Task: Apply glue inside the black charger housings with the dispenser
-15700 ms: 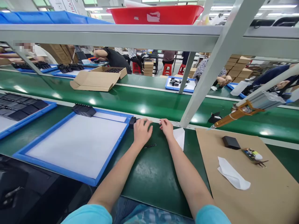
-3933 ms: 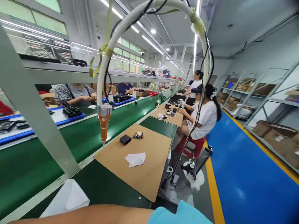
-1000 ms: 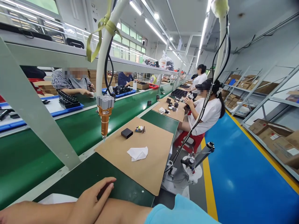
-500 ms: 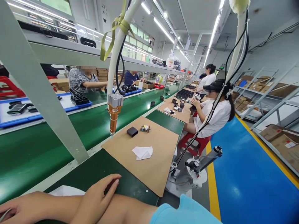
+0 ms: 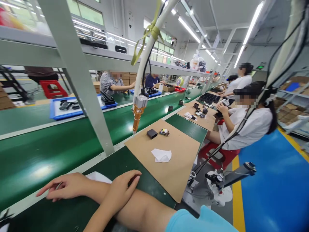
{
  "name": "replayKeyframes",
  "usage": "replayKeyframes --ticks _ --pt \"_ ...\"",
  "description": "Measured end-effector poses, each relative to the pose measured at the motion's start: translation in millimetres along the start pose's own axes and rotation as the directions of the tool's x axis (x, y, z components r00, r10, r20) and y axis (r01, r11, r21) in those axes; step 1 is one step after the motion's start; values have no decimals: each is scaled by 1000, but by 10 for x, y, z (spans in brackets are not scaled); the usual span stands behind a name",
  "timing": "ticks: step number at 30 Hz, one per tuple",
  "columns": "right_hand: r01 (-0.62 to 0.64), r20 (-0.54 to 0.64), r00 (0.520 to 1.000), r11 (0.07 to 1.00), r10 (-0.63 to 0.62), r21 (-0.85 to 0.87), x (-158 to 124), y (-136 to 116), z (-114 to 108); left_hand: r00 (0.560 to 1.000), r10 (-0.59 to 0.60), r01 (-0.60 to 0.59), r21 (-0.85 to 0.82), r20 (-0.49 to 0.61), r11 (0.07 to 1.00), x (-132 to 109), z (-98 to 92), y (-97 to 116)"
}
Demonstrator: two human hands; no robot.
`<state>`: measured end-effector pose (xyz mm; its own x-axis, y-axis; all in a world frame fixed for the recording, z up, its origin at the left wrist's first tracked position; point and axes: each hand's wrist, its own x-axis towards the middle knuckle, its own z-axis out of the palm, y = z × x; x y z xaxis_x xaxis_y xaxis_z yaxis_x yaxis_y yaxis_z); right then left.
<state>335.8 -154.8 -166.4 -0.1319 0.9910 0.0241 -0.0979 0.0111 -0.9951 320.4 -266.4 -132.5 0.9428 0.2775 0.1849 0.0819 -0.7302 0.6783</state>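
My right hand reaches across to the left over the dark green bench. Its index finger points outward, the other fingers curl loosely, and nothing shows in them. Across my right forearm rests my left hand, its fingers and thumb apart and holding no object. A white sheet lies partly hidden behind the right wrist. Beyond the hands, a brown cardboard sheet bears a crumpled white cloth or paper, a black box-shaped housing and a small circuit board with components.
An orange-tipped nozzle hangs on a white pipe over the cardboard's far corner. A slanted metal post stands by the green conveyor. A seated co-worker is at the right, near a grey cylinder on a stand.
The view has swung left, so the bench and hands sit further right and higher. My right hand is now wholly in view; the thin pale thing seen at its fingers before no longer shows.
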Motion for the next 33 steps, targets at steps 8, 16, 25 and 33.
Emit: replayKeyframes --ticks 8,16,25,33 --pt "38 -92 994 983 -56 -182 19 135 104 999 -28 28 18 34 999 -2 -6 140" --pt "39 -91 994 987 -54 -159 15 226 83 998 -18 15 44 56 999 9 34 152" --pt "48 -90 994 987 -63 -155 -13 213 71 997 -23 18 63 80 998 19 22 172" --pt "66 -93 992 982 -84 -177 -1 243 61 998 -11 7 66 65 998 13 45 159"
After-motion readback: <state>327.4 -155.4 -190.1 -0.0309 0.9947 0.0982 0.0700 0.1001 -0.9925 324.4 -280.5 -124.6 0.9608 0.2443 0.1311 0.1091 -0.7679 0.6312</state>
